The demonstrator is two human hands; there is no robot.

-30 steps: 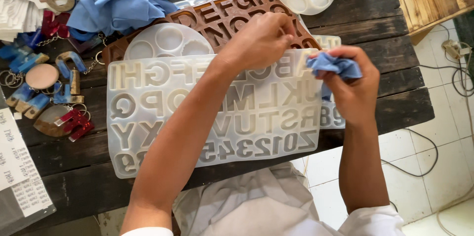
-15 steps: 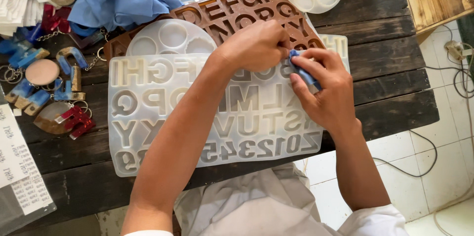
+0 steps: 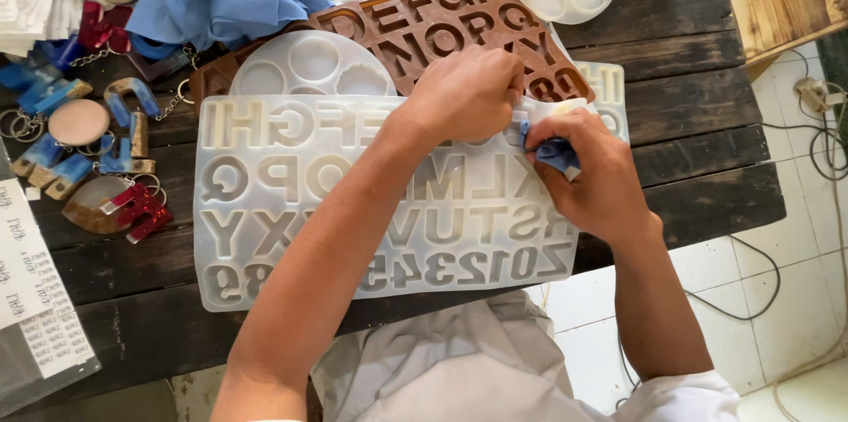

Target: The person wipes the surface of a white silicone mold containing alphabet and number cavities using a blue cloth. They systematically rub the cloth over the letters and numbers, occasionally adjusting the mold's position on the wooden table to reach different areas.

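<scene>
sleeves: white, short, at upper arms | forearms: bare | torso: white garment | hands: no gloves or rings

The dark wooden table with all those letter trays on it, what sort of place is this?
Probably a small craft workshop for cast keyrings. Translucent letter moulds and a brown letter mould cover the dark wooden table, with finished letter keyrings on metal rings beside them.

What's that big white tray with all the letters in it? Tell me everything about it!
It is a translucent white letter mould, soft and rubbery-looking, with sunken letters and numbers in rows. It lies flat on the dark wooden table, overlapping a brown letter mould and a round white mould. The left hand lifts its top right edge, where the right hand presses a small blue cloth.
</scene>
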